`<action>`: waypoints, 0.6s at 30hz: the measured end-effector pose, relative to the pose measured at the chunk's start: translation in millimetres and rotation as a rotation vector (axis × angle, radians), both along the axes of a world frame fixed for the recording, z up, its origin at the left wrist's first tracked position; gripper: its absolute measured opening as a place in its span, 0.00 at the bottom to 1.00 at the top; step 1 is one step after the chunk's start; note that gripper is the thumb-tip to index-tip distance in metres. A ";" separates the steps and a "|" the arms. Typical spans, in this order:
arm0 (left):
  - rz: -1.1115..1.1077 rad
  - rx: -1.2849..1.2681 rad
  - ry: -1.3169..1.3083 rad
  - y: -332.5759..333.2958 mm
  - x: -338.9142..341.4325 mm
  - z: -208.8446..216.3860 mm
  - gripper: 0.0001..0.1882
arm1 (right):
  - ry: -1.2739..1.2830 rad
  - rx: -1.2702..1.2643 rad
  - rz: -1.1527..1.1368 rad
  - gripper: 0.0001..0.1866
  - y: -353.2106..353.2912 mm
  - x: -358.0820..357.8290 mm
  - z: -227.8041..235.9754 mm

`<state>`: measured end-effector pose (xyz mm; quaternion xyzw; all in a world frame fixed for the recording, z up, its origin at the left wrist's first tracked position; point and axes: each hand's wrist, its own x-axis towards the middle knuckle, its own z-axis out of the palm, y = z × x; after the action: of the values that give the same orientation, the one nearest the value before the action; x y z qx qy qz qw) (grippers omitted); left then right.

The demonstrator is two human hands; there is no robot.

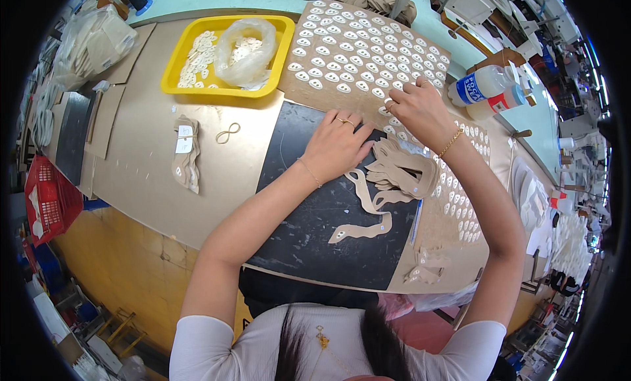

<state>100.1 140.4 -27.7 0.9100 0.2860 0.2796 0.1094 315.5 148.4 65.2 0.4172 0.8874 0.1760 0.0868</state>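
Note:
My left hand [336, 143] rests where the black mat [296, 203] meets a brown sheet [328, 98], fingers stretched out and apart. Rows of small white oval pieces [342, 58] with dark centres cover the sheet. Over its near right part, my right hand [420, 113] is bent, thumb and forefinger closed together by the pieces; anything between them is hidden. Just below both hands lies a pile of beige wavy fabric strips [401, 167]. One loose strip [361, 232] curls toward me on the mat, with a small white piece at its end.
A yellow tray [167, 72] with white pieces and a plastic bag [227, 52] stands at back left. Nearer lie a tied fabric bundle [186, 154] and a rubber band [228, 133]. Two bottles [483, 89] stand right. Another brown sheet [453, 233] with white pieces lies under my right forearm.

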 end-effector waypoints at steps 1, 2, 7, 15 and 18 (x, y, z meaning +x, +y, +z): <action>0.002 0.006 -0.004 0.1 -0.3 0.4 0.18 | 0.009 0.005 0.003 0.04 -0.8 -0.5 0.2; 0.003 0.010 -0.007 0.2 -0.6 0.7 0.18 | 0.005 0.002 -0.003 0.04 -1.7 -1.0 0.2; 0.002 -0.030 0.010 -0.5 -1.4 0.5 0.17 | -0.010 -0.010 -0.014 0.04 -3.5 -1.8 -4.4; -0.006 0.000 -0.001 1.0 0.6 -3.5 0.17 | 0.543 -0.380 -0.521 0.11 -2.6 23.2 -21.1; -0.003 0.020 -0.014 0.6 0.4 -3.6 0.18 | 0.748 -0.490 -0.658 0.16 -3.6 28.9 -20.2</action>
<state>100.5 141.0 -31.3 0.9095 0.2810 0.2887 0.1025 344.4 144.8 45.1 0.6741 0.6955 -0.2322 -0.0892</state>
